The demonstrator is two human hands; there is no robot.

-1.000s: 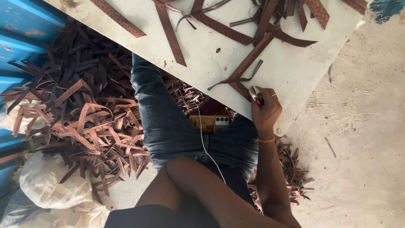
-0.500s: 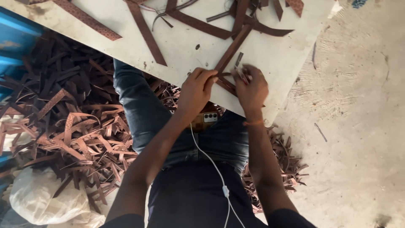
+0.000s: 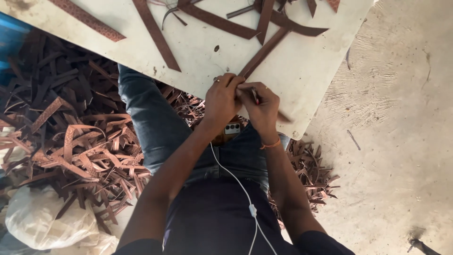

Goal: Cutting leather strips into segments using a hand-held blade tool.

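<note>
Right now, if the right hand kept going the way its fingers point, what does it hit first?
The right hand points up-left, straight at the left hand, which it already touches at the end of the brown leather strip. Past that lies the white board; depth is unclear.

Tabletop ahead, leather strips scattered on it. Hands together at near tabletop edge, on end of one strip. Scrap pile on floor left; sack nearer, left.
</note>
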